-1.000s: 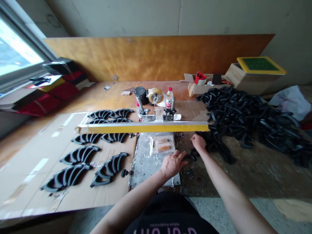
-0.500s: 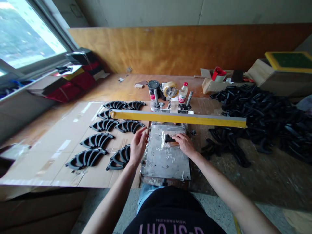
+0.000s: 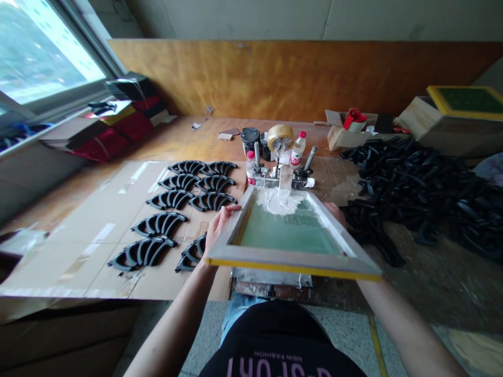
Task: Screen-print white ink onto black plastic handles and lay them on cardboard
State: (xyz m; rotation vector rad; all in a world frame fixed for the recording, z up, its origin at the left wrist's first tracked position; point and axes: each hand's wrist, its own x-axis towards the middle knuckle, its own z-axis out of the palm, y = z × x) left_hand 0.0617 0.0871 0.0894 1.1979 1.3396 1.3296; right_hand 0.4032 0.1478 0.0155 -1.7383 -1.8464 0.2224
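A screen printing frame with green mesh and yellow edging is tilted over the metal base plate, most of which it covers. White ink lies thick on the far end of the mesh. My left hand is closed against the frame's left rail, fingers along its side. At the right rail, my right hand holds the frame, its fingers partly hidden behind it. The frame's far end reaches a metal clamp stand. The small black part on the plate is now hidden beneath the frame.
Curved, ribbed black parts lie in rows on cardboard to the left. A heap of black parts covers the right side. Behind the stand are bottles, a black tub and a tape roll.
The frame has come down from nearly edge-on to a lower tilt over the plate. My right hand has left the small black part, and both hands have moved to the frame's sides.
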